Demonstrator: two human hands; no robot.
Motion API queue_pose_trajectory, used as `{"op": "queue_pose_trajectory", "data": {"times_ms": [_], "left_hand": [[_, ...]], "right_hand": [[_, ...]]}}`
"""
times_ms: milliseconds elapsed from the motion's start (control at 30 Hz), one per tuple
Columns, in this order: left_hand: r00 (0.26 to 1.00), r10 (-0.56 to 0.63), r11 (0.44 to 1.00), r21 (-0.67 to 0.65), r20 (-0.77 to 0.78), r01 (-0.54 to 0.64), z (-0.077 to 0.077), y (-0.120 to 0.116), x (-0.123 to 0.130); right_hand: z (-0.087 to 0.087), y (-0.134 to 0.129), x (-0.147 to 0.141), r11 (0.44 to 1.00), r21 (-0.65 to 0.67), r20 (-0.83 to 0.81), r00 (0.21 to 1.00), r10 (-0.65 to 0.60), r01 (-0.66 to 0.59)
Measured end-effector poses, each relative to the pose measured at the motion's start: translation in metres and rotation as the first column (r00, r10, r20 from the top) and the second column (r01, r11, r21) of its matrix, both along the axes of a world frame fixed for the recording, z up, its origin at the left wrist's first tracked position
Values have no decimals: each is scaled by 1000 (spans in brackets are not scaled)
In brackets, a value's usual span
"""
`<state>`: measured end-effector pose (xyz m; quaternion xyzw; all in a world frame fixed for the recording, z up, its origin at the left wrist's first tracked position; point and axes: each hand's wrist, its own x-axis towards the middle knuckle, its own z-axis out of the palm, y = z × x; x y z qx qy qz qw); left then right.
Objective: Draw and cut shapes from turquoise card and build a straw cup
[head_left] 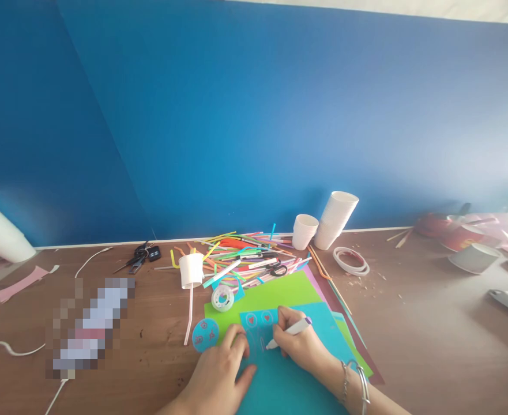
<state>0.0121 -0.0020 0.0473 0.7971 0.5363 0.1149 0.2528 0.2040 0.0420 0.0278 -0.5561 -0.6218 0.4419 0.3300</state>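
My right hand (296, 339) grips a white marker (294, 328) with a purple end, its tip at the blue paper (297, 380). Hearts inside circles and faint outlines are drawn along the top left of that sheet. Pressing on the sheet's left edge, my left hand (223, 369) lies with fingers bent and thumb apart, holding nothing. A blue paper circle (205, 335) with red drawings sits just beyond it. Green paper (275, 295) shows from under the blue sheet. A roll of clear tape (222, 298) rests at the green paper's left edge.
Behind the papers lies a pile of colourful straws and pens (249, 256) with scissors (278, 268). A white cup (191, 270) with straws stands left of it. Stacked paper cups (335, 219) and a white tape roll (351, 261) are at the back right. Keys (145, 253) lie at the left.
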Motion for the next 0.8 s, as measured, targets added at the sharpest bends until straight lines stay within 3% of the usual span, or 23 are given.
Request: {"op": "queue_pose_trajectory", "data": {"times_ms": [133,267,500,800], "left_hand": [[996,65,998,-5,64,-65,-1,0,-1],[996,59,998,-18,69,-58,-1,-1,-2],[995,63,998,-27,73,-62,-1,-1,-2],[994,71,997,-14,84,-70,-1,-1,-2]], "right_hand": [[0,1,1,999,-32,-77,997,19,-22],[6,1,-5,998,-11,-196,979,64,-67],[2,-2,-15,993,8,-54,991,121,-121],[3,-2,-16,992,10,-14,992,128,-128]]}}
